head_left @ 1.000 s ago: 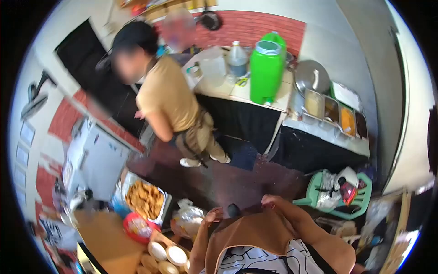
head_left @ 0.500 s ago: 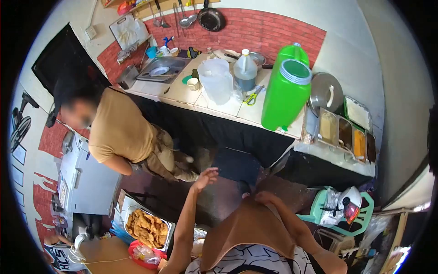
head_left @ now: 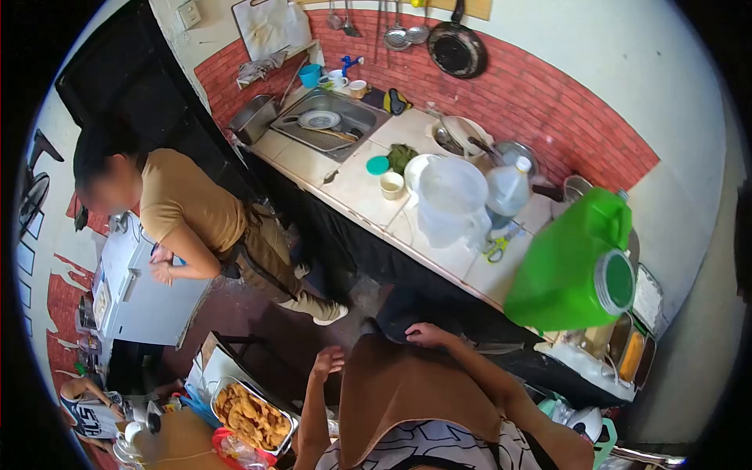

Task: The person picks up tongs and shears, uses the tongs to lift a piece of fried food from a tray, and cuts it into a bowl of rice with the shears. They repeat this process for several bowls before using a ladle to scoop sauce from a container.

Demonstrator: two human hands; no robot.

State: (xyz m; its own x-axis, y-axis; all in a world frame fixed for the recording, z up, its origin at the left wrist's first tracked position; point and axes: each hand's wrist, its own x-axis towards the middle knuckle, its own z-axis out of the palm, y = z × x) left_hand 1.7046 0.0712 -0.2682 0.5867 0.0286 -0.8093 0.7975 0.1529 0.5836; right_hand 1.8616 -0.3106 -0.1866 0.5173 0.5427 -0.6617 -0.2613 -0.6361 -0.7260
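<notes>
At the left, a white freezer (head_left: 176, 305) is seen, with a co-worker (head_left: 188, 192) in a tan shirt bent over beside it. Next, a metal tray (head_left: 291, 435) heaped with fried food (head_left: 249, 413) is placed below and to the left of the left hand (head_left: 327, 363), apart from it; the tray's long axis is slanted from upper left to lower right. The left hand is held open and empty, its fingers slightly bent. A brown apron (head_left: 423, 392) is spread out below both hands (it is worn by the same person). The right hand (head_left: 427, 335) is loosely curled near the front of the tiled counter (head_left: 356, 196); whether anything is held in it cannot be told. On the counter, beyond that hand, a clear plastic pitcher (head_left: 452, 205) is set. Just beside it, scissors (head_left: 496, 249) are laid with their yellow-green handles toward the lower left and blades toward the upper right. Farther right, a big green jug (head_left: 556, 270) is seen, its long axis slanted up to the right and its round lid (head_left: 616, 280) turned rightward.
</notes>
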